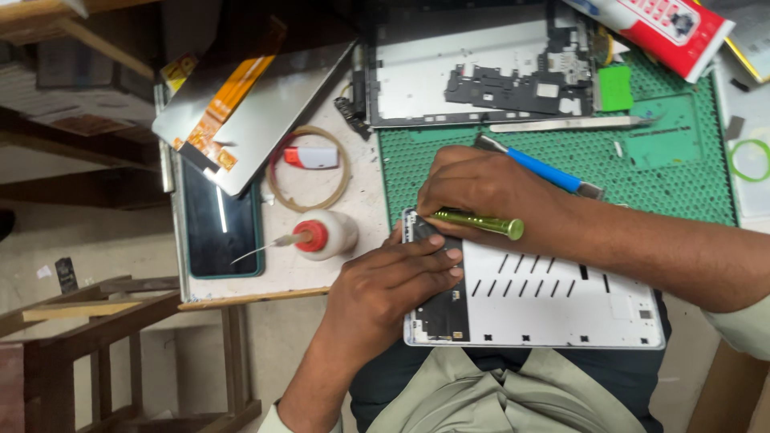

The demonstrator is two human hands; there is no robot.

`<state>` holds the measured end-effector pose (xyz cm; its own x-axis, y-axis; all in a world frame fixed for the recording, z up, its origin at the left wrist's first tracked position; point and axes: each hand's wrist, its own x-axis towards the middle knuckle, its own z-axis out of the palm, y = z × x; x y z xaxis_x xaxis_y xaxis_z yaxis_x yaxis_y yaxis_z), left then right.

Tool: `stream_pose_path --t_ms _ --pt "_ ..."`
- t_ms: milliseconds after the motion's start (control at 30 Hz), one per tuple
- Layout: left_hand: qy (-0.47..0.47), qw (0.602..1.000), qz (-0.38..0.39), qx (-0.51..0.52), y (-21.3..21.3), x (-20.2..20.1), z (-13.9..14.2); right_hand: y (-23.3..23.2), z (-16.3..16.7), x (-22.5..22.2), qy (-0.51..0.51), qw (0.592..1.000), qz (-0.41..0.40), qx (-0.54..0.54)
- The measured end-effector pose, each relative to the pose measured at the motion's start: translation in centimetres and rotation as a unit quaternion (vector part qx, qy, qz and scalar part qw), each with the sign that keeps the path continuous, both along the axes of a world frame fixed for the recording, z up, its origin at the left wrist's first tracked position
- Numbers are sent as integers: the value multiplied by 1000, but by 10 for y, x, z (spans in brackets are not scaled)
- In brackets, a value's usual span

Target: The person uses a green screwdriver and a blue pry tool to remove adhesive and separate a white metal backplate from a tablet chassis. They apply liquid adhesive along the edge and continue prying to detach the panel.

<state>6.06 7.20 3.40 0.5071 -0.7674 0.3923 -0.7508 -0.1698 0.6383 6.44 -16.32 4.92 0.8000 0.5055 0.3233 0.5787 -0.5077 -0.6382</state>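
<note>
Hands meet on white tablet frame (553,309) — right hand (481,188) grips green screwdriver (479,222), left hand (393,281) pressing flat, grip empty.

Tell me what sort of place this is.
Probably an electronics repair bench: a green perforated work mat, an opened white device shell under both hands, tweezers, and a detached screen panel.

I hold a green-gold screwdriver (479,222) lying nearly flat, its tip pointing to nine o'clock onto the dark circuit board at the nine o'clock end of the flat white slotted back panel (553,301) resting across my lap.
</note>
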Motion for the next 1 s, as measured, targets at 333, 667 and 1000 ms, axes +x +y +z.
stream_pose_path --t_ms 333,667,1000 --pt "7 1000 1 4 8 3 -2 17 -2 0 77 995 -6 61" --pt "7 1000 1 2 7 3 0 14 -5 4 59 997 5 55" --pt "3 1000 -2 -5 8 4 -1 12 -10 4 41 997 -6 67"
